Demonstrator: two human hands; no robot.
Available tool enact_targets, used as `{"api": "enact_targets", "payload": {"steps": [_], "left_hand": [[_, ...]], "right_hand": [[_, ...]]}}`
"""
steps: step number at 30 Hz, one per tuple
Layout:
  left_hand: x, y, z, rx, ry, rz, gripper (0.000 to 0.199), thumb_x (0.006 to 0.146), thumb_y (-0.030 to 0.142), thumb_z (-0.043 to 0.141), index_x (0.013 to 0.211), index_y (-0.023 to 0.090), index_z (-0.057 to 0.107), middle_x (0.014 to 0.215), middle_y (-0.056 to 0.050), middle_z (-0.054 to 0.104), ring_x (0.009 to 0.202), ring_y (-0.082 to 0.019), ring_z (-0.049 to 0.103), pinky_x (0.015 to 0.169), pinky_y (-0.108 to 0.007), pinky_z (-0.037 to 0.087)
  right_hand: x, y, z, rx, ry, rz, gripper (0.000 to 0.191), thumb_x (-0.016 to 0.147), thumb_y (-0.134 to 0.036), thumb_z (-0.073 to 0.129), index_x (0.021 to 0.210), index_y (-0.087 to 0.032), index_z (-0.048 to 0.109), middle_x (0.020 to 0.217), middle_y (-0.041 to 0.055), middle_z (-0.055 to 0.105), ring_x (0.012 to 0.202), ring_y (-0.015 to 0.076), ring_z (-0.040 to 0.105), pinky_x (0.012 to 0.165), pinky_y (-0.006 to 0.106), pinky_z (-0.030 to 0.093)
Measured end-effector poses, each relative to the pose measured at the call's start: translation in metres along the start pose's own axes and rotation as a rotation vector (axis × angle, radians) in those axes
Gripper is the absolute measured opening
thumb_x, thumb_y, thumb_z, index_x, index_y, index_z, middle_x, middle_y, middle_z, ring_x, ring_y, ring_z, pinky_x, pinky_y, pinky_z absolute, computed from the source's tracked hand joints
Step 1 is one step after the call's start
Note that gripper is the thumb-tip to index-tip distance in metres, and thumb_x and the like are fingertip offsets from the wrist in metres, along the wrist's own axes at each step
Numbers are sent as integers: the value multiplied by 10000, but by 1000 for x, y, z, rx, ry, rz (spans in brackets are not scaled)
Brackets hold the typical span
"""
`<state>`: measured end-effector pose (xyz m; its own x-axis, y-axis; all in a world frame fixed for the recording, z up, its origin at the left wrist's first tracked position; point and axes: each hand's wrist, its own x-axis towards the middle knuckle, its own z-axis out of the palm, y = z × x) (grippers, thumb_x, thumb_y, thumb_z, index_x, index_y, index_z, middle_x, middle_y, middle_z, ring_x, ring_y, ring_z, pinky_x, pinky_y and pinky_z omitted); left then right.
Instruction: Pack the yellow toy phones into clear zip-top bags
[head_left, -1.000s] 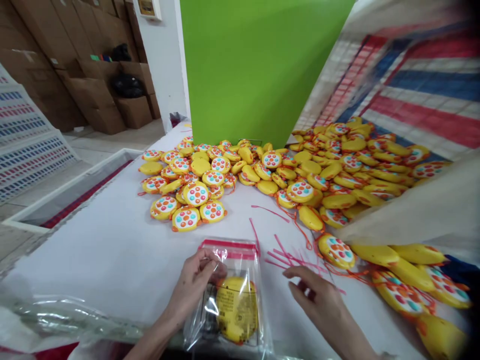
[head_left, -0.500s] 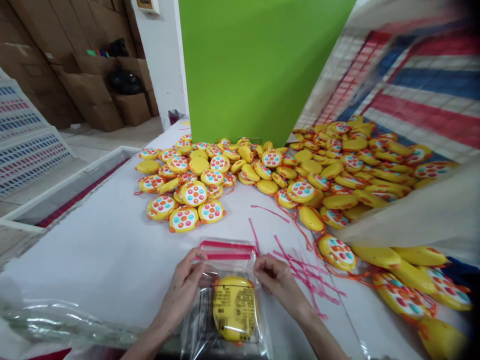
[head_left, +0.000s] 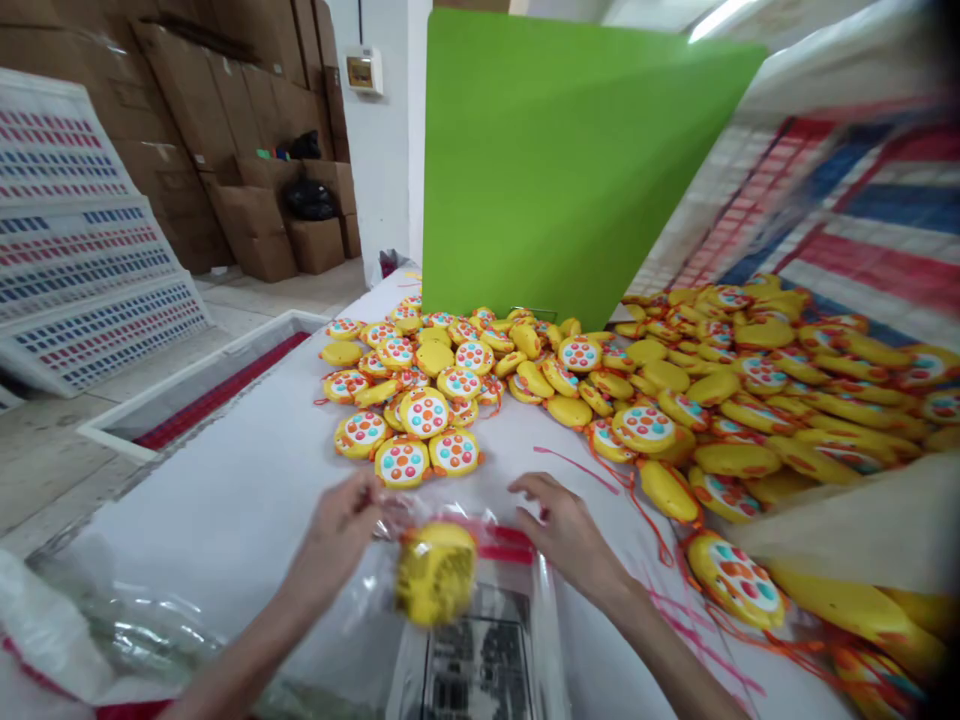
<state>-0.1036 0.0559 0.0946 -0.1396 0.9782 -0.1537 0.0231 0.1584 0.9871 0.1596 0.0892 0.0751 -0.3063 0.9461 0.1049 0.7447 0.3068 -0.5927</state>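
Low at six o'clock, a clear zip bag point(head_left: 480, 640) with a red strip along its mouth lies on the white bench point(head_left: 225, 520), a printed sheet showing through it. Blurred at the bag's mouth is a yellow toy point(head_left: 437, 572). Its left edge meets the left hand point(head_left: 339, 530), whose fingers curl around the bag's corner at seven o'clock. At five o'clock the right hand point(head_left: 566, 535) rests fingers loosely spread on the red strip, gripping nothing that I can make out. Toward twelve and two o'clock spreads a heap of yellow toys point(head_left: 675, 380) before a green panel point(head_left: 562, 160). Pink strips point(head_left: 675, 610) lie at four o'clock.
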Motion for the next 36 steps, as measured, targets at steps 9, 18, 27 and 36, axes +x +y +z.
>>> {"api": "enact_targets", "payload": {"steps": [9, 18, 27, 36], "left_hand": [[-17, 30, -16, 808, 385, 852, 273, 845, 219, 443, 1103, 191, 527, 1199, -79, 593, 1122, -213, 540, 945, -374, 448], [-45, -145, 124, 1077, -42, 838, 381, 699, 377, 677, 1001, 148, 637, 1033, -148, 666, 895, -285, 622, 724, -367, 524], [-50, -91, 106, 1113, -212, 685, 201, 782, 108, 523, 936, 193, 620, 936, -69, 652, 864, -249, 592, 762, -383, 486], [-45, -80, 96, 734, -222, 491, 281, 747, 89, 510, 1001, 201, 555, 991, -61, 617, 945, -242, 563, 833, -428, 479]], "right_hand": [[91, -14, 66, -146, -99, -126, 667, 628, -187, 642, 1273, -219, 475, 1429, 137, 319, 1241, 314, 380, 965, 456, 378], [26, -7, 23, -114, 45, 61, 437, 745, -154, 448, 1179, -186, 406, 1032, 63, 621, 865, 165, 623, 761, 265, 473], [-50, -29, 7, 104, 197, 181, 299, 781, -311, 529, 1052, -201, 465, 756, 4, 649, 645, 168, 623, 600, 251, 483], [-83, -21, 24, 106, 270, 44, 380, 882, -276, 426, 1246, -187, 358, 1087, 90, 632, 937, 165, 633, 780, 252, 521]]}}
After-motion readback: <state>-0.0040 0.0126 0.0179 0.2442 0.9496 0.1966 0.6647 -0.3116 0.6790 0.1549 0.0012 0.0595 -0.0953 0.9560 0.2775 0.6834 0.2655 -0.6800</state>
